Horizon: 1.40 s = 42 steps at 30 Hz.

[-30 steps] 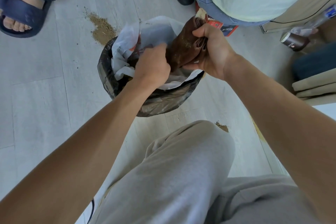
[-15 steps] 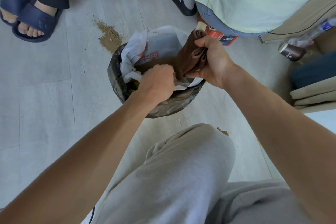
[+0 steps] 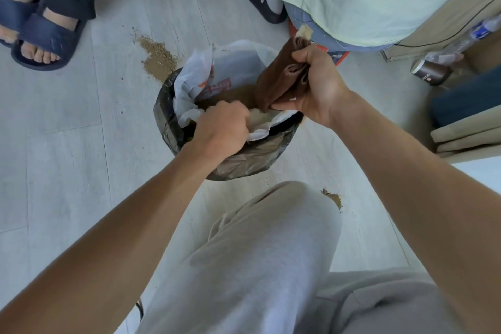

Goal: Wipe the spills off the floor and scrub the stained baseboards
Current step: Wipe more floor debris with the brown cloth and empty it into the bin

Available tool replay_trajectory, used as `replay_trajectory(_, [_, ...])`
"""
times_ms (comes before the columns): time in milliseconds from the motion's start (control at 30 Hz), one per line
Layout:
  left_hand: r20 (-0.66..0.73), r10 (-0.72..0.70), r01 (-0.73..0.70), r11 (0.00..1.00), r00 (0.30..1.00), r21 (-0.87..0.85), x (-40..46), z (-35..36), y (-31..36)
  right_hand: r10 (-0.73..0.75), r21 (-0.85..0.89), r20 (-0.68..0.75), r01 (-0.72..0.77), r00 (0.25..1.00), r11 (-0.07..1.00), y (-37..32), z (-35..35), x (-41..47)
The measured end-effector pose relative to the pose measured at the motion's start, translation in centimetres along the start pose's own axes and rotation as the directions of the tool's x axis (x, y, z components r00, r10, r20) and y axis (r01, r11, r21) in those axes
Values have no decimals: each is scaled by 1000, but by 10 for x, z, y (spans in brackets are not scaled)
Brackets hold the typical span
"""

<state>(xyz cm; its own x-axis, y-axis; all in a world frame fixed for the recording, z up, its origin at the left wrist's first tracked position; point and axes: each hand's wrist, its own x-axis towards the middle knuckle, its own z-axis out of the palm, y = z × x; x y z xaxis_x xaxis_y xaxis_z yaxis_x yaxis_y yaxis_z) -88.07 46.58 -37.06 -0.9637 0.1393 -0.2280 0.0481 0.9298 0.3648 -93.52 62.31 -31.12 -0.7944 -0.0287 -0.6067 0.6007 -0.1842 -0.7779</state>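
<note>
My right hand [image 3: 314,87] grips bunched brown cloth [image 3: 276,81] over far right rim of bin [image 3: 173,122]. My left hand [image 3: 222,127] curled at near rim, pinching cloth's lower end. Bin black-lined; white plastic bag [image 3: 233,62] and brown powder inside. Cloth crumpled, dusty.

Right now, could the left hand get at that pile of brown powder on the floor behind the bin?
Probably yes. The powder pile lies on open floor just beyond the bin, nothing on it. But the left hand is curled inside the bin, seemingly on the brown cloth, so it must let go first.
</note>
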Motion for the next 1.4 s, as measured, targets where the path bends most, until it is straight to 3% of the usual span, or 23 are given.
replay_trajectory(67, [-300,75,-150,960,951,-236,0,-5,6,-6,16,-4,6,1000,1000,-2,-4,0])
replay_trajectory(100, [-342,147,-250,927,928,-280,-2,-6,12,-6,28,-7,6,1000,1000,-1,-4,-1])
replay_trajectory(167, [-114,255,-271,948,960,-168,-3,-3,20,-1,41,-11,2,1000,999,-2,-3,-4])
replay_trajectory(200, [36,180,-180,984,983,3,-2,0,19,5,43,-14,-5,1000,999,-3,-5,-6])
replay_trajectory(233, [66,85,-92,989,994,118,2,-1,15,5,43,-28,-4,1000,999,-5,-8,-7])
replay_trajectory(267, [23,49,-51,993,999,105,6,-6,14,-6,47,-36,8,999,999,-8,-14,-8])
replay_trajectory(367, [-264,133,-186,964,955,-189,16,-27,24,-49,-34,-17,49,999,998,-17,-28,-15])
replay_trajectory(433, [-335,148,-280,878,930,-389,29,-44,46,-64,-83,7,65,998,994,-24,-44,-24])
replay_trajectory(500, [-278,196,-324,767,940,-554,49,-48,67,-79,-100,16,81,997,992,-28,-67,-34])
replay_trajectory(567, [-177,323,-360,702,930,-614,64,-46,87,-103,-73,3,103,995,992,-30,-92,-44])
replay_trajectory(700, [-13,581,-471,646,814,-601,76,-17,139,-122,57,-62,126,991,990,-15,-152,-63])
replay_trajectory(833, [31,610,-485,658,792,-575,77,23,176,-99,155,-136,120,986,981,13,-197,-76])
replay_trajectory(933, [46,582,-453,677,812,-580,71,62,208,-132,188,-131,155,983,970,51,-238,-89])
replay_trajectory(1033, [102,529,-327,651,842,-685,64,99,226,-165,168,-220,204,961,964,94,-257,-90])
replay_trajectory(1133, [291,495,-123,647,819,-753,62,144,223,-105,240,-350,198,931,950,143,-271,-76])
replay_trajectory(1233, [456,391,7,753,800,-658,67,200,187,0,236,-499,136,866,962,193,-292,-65])
replay_trajectory(1333, [463,169,-34,957,870,-287,68,256,127,111,215,-591,23,799,976,229,-315,-59])
replay_trajectory(1400, [453,89,-67,996,887,-64,61,281,91,143,144,-616,-67,774,987,240,-332,-42])
